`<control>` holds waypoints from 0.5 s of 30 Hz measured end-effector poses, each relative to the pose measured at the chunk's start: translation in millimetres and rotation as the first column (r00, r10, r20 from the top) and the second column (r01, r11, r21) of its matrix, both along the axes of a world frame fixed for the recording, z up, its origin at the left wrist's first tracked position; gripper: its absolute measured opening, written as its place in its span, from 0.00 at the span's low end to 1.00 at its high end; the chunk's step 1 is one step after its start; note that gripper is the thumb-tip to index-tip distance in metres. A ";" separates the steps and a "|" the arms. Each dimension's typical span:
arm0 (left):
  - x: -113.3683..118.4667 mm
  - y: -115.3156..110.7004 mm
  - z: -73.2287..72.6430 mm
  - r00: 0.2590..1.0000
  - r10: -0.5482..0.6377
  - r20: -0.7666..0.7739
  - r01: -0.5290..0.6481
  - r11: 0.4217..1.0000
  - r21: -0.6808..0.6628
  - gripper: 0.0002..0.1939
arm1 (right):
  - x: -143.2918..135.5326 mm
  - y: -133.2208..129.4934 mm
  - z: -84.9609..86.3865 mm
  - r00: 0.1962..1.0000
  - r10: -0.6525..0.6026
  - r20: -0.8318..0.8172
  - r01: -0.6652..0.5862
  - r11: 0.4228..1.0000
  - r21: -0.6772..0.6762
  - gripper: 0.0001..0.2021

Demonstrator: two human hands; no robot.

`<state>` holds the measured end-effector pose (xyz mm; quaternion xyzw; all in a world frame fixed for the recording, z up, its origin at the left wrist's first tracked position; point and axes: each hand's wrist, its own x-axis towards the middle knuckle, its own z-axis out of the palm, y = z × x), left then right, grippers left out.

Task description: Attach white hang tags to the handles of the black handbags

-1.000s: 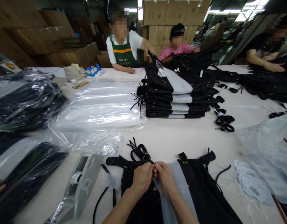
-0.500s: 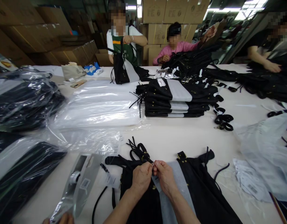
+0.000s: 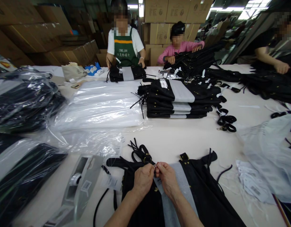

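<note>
A black bag (image 3: 206, 189) with gold fittings and a pale grey band (image 3: 177, 171) down its middle lies flat before me. Over its upper left part, my left hand (image 3: 144, 178) is closed in a pinch. My right hand (image 3: 166, 177) pinches right beside it, the fingertips of both almost touching. What they grip between them is too small to make out. A pale tag (image 3: 159, 184) shows just below the fingers, against the bag. Black straps (image 3: 142, 153) with thin cord ends stick out beyond the bag's top edge.
To the left are a grey tape dispenser (image 3: 85, 186), plastic-wrapped bags (image 3: 24, 101) and clear plastic sleeves (image 3: 100, 107). A stack of black bags (image 3: 180, 101) stands ahead, straps (image 3: 227, 121) beside it. White tags (image 3: 254, 186) lie right. Co-workers (image 3: 125, 44) stand across the table (image 3: 169, 134).
My hands have hardly moved. Across the table, the co-worker in the green apron has lowered a raised bag flat onto the table. Another person's fingers have left the tape dispenser at the lower left.
</note>
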<state>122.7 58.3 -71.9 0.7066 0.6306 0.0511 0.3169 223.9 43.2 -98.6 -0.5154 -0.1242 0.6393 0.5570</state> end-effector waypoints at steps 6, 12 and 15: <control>0.0 0.6 -0.5 1.000 -0.003 0.004 0.003 1.000 0.001 0.13 | 0.2 0.0 -0.4 0.999 0.029 0.027 -0.030 1.000 0.007 0.11; 1.1 1.5 0.8 0.999 -0.011 -0.035 0.010 1.000 -0.022 0.14 | -0.1 0.0 -2.0 0.996 0.052 0.069 -0.053 0.999 0.012 0.13; 1.5 2.2 1.7 0.998 -0.019 -0.058 0.017 0.999 -0.030 0.14 | -0.6 -0.4 -3.1 0.994 0.055 0.092 -0.056 0.998 0.008 0.14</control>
